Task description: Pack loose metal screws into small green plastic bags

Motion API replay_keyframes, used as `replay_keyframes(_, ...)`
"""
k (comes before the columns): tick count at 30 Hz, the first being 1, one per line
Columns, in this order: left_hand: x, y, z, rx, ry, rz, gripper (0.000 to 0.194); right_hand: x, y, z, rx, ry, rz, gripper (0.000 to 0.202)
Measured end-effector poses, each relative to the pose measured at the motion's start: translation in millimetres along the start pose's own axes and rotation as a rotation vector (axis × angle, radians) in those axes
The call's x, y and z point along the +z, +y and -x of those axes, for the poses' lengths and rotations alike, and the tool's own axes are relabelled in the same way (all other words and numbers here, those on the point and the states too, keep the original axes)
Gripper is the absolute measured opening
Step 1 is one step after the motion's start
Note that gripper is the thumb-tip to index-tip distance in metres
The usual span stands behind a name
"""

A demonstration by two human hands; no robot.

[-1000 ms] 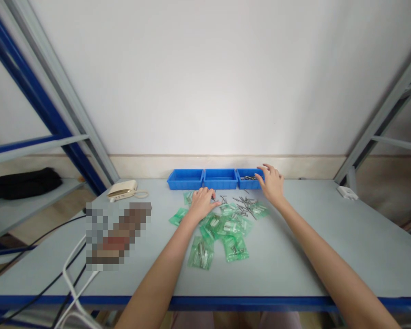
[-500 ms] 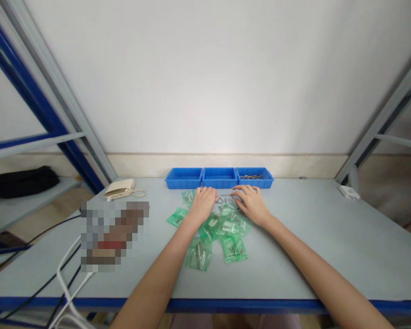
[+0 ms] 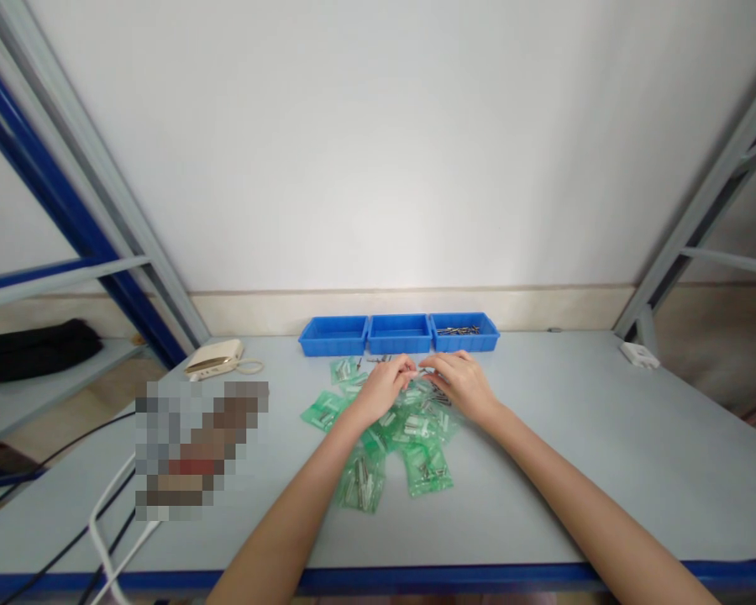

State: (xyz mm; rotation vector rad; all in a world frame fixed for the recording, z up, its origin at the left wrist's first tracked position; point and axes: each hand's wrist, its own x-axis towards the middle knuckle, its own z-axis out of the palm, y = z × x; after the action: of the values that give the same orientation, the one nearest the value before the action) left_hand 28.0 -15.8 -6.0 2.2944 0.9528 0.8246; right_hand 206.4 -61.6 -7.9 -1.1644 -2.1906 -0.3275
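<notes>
My left hand [image 3: 387, 388] is closed, its fingertips curled in a pinch above a heap of small green plastic bags [image 3: 423, 427]. Facing it, my right hand [image 3: 464, 385] also has thumb and fingers drawn together. A pale, thin bit shows between the two sets of fingertips, too small to name. Long metal and white pieces show through the bags. Loose screws [image 3: 381, 359] lie behind my left hand, and more metal pieces [image 3: 439, 397] sit under my right hand.
Three joined blue bins [image 3: 400, 345] stand at the back; the right one holds metal screws [image 3: 459, 331]. A cream-coloured box with a loop [image 3: 217, 357] and a blurred-out item [image 3: 202, 454] are on the left. White cables [image 3: 104, 538] cross the left front edge. A white adapter [image 3: 639, 355] lies far right.
My left hand has gone from lying flat over the pieces to a curled pinch. My right fingers have closed inward, and both hands' fingertips are nearer each other. The view has shifted slightly.
</notes>
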Motion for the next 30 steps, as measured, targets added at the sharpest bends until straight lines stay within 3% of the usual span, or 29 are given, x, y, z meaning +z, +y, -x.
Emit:
replay_keyframes(3, 4.2, -7, -2, -0.009, -0.030, 0.172, 0.012, 0, 2, 1, -0.036, -0.025, -0.008, 0.025)
replay_keyframes(8, 3.9, -14, -6, -0.066, -0.016, 0.324, 0.019, 0, 5, 1, 0.084, 0.030, -0.101, 0.021)
replay_keyframes(15, 0.2, -4, -5, -0.040, 0.133, 0.190, 0.020, 5, 7, 1, 0.130, 0.041, -0.192, 0.017)
replay_keyframes(24, 5.8, 0, -1, 0.044, 0.077, 0.202, 0.024, 1, 6, 1, 0.166, 0.041, -0.015, 0.023)
replay_keyframes(30, 0.3, 4, 0, 0.057, 0.076, 0.120, 0.024, 2, 8, 0, 0.169, 0.001, -0.056, 0.025)
